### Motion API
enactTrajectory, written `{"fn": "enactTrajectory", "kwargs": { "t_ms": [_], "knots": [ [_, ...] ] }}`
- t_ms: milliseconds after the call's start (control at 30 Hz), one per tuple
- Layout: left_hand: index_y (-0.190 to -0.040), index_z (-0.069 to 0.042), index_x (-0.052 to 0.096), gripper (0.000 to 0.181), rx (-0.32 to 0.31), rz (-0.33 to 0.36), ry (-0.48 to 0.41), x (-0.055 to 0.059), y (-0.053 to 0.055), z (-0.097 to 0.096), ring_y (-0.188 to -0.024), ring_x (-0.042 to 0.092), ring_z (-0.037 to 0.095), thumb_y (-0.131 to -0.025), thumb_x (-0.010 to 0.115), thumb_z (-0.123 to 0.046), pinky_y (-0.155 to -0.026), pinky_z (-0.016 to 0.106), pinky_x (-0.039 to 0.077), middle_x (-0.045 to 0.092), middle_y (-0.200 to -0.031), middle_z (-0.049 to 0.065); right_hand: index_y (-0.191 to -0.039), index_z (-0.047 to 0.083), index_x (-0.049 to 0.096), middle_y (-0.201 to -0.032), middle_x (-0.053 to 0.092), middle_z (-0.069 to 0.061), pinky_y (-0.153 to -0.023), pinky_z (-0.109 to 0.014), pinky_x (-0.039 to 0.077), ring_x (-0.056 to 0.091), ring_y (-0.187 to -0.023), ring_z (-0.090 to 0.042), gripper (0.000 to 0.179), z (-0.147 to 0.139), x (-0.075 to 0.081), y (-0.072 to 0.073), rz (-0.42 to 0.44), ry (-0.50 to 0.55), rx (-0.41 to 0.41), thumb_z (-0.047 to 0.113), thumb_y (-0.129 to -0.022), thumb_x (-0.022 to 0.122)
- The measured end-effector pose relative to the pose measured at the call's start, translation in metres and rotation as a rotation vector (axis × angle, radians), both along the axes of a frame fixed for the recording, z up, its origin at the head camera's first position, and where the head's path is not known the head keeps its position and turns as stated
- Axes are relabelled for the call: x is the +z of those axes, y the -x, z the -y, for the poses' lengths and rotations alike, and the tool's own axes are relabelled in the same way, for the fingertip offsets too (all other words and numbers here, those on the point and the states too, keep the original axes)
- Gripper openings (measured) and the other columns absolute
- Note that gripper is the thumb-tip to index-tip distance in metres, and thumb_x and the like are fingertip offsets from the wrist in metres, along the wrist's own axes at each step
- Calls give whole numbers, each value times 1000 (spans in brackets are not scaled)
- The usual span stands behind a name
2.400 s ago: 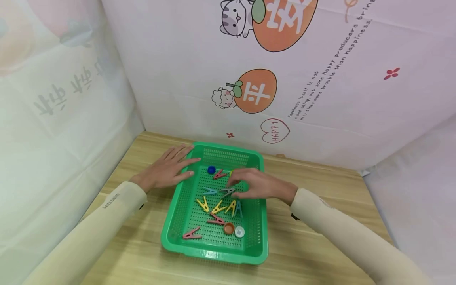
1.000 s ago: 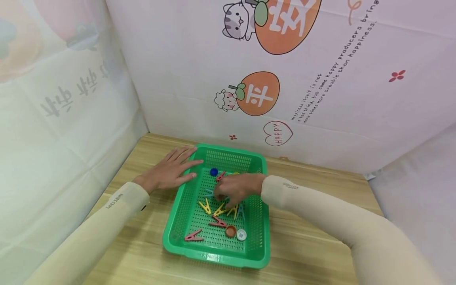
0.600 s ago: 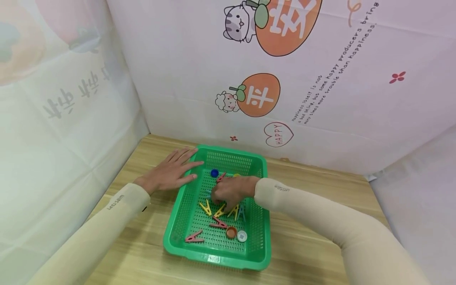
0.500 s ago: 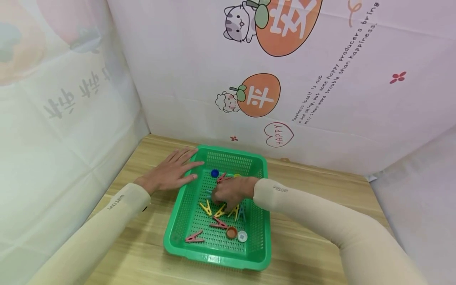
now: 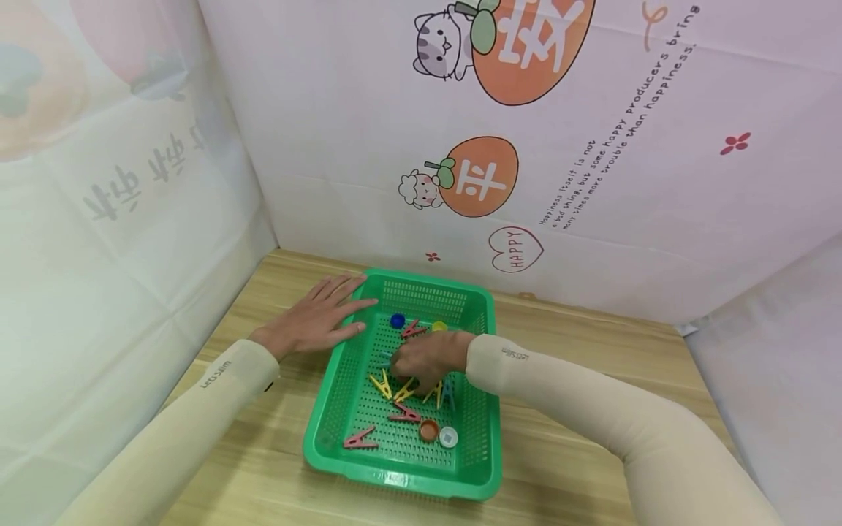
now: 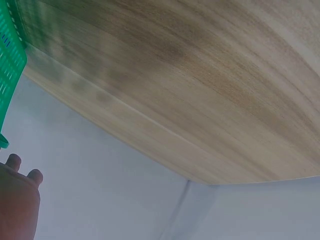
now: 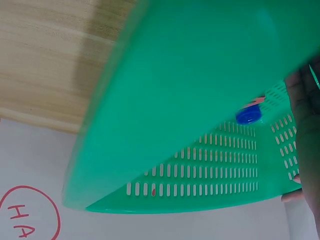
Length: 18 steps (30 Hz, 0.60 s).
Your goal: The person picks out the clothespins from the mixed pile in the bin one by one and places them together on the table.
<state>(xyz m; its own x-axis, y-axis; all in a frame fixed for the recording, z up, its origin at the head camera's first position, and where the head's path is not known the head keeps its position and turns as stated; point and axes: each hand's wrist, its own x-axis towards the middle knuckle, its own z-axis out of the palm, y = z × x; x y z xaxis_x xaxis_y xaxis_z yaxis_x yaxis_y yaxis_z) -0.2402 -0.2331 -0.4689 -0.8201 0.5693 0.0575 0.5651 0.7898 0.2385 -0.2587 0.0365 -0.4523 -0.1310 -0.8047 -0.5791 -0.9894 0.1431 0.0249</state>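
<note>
The person's left hand (image 5: 318, 319) just had its fingers spread apart over the left rim of a green basket (image 5: 395, 479), with a pink clip (image 5: 360, 437) lying near-left inside, then a yellow clip (image 5: 381, 385) and, at the far end, a blue cap (image 5: 397, 321). The right hand (image 5: 430, 358) was down mid-basket among the clips, fingers bent, but honestly no telling if they pinched anything. A brown cap (image 5: 429, 430) sat near-right, a white cap (image 5: 449, 437) just right of it.

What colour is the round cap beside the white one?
The cap is orange-brown; it shows best in the head view.
</note>
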Motion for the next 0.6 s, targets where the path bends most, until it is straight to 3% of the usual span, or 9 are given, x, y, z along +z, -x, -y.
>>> {"fn": "enactTrajectory", "kwargs": {
  "t_ms": [233, 600],
  "knots": [
    [-168, -26, 45, 60, -2, -4, -5, -2, 0, 0, -169, 15, 41, -114, 47, -51, -138, 63, 10, 12, -185, 10, -116, 20, 74, -112, 72, 6, -75, -23, 56, 64, -85, -6, 19, -4, 9, 1, -10, 45, 0, 33, -103, 77],
    [-169, -27, 43, 60, 0, -7, -5, -3, 1, 0, -169, 15, 42, -114, 47, -51, -137, 64, 9, 10, -185, 10, -127, 15, 76, -126, 74, 1, -92, -26, 63, 73, -107, -11, 29, -22, 30, 6, -27, 127, -80, 31, -103, 77]
  ]
}}
